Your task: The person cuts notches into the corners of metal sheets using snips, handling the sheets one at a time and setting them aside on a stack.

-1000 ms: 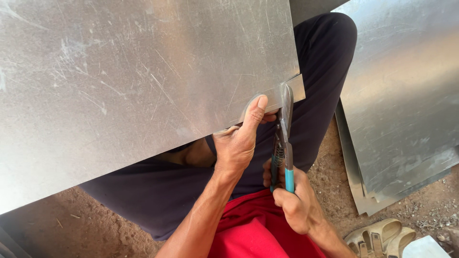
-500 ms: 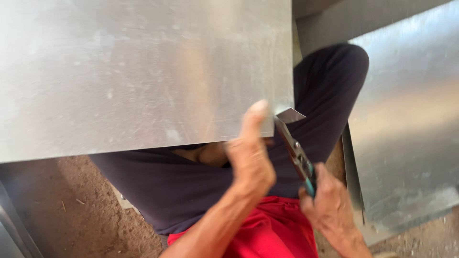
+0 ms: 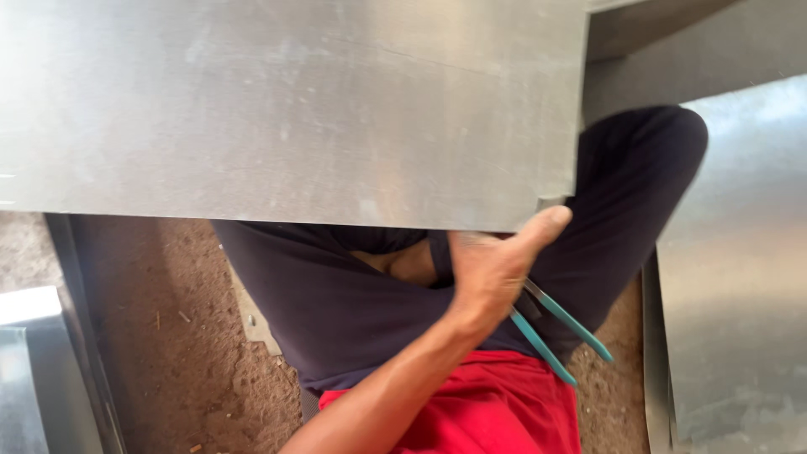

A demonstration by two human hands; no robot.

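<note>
1. You have a second metal sheet [image 3: 740,277] lying at the right, its surface bright and mottled, well apart from your lap.
2. Beneath you lies reddish-brown dirt ground [image 3: 168,336], scattered with small bits of debris.
3. At the lower left you see a pale metal piece [image 3: 25,370] beside a dark metal strip [image 3: 84,336] running down the frame.
4. A small pale scrap [image 3: 252,319] rests on the dirt, just beside your dark trouser leg [image 3: 336,303].
5. Your red shirt [image 3: 487,403] fills the bottom centre.
</note>
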